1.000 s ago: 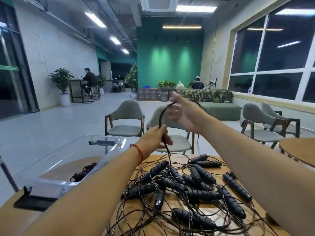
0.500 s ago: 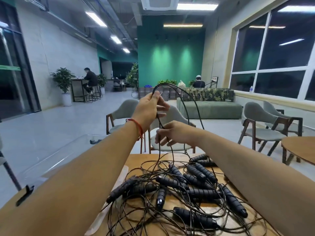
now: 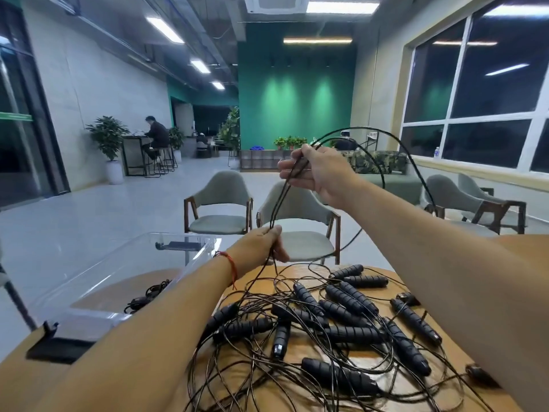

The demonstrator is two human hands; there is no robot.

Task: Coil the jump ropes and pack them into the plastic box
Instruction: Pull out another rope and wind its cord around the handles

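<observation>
My right grip [image 3: 318, 171] is raised in front of me, fingers curled round several strands of one black jump rope [image 3: 280, 203], which arcs out of the top of my fist in two loops and swings down to my right. My left grip [image 3: 263, 246] sits lower and nearer the counter [image 3: 13, 349], thumb and fingers pinched on the same strands, so the cord runs taut between the two hands. From the left grip it drops straight into the heap (I cannot tell which of the handles belongs to it).

The heap of jump ropes [image 3: 350, 334] lies tangled on the round wooden counter beneath my forearms, ribbed black handles lying every way among thin dark cords. A red string [image 3: 231, 264] circles my left wrist.

The clear plastic box [image 3: 104, 272] stands open at my left on the counter, just beside the heap. Inside it lies one bundled rope [image 3: 148, 295], near the side closest to my left arm.
</observation>
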